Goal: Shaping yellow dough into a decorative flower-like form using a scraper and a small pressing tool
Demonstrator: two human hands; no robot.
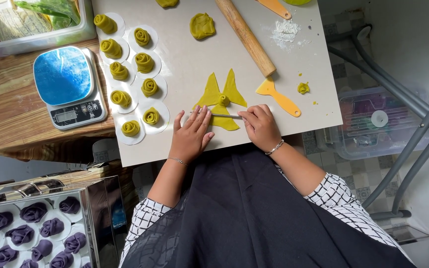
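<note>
While the left hand [190,135] lies flat on the grey work board [184,64] with its fingers pressed together and pointing to twelve o'clock, the right hand [260,126] curls its fingers around the end of a thin metal rod [226,116]; it looks like a pinch between thumb and fingertips, though the grip itself is hidden. That rod lies level across the yellow-green dough piece [222,101], which is cut into pointed petals around a small rolled centre, and its far end touches the left fingertips. This dough sits on the board just at twelve o'clock from both hands. A yellow plastic scraper [279,97] lies near the dough at three o'clock, and a wooden rolling pin [245,35] runs away at one o'clock. At ten o'clock, rolled green dough roses [144,63] stand on white paper rounds in two rows. A digital kitchen scale [69,87] rests on the wooden table farther toward nine o'clock. At seven o'clock, purple dough roses [35,212] fill a metal steamer tray [88,218].
</note>
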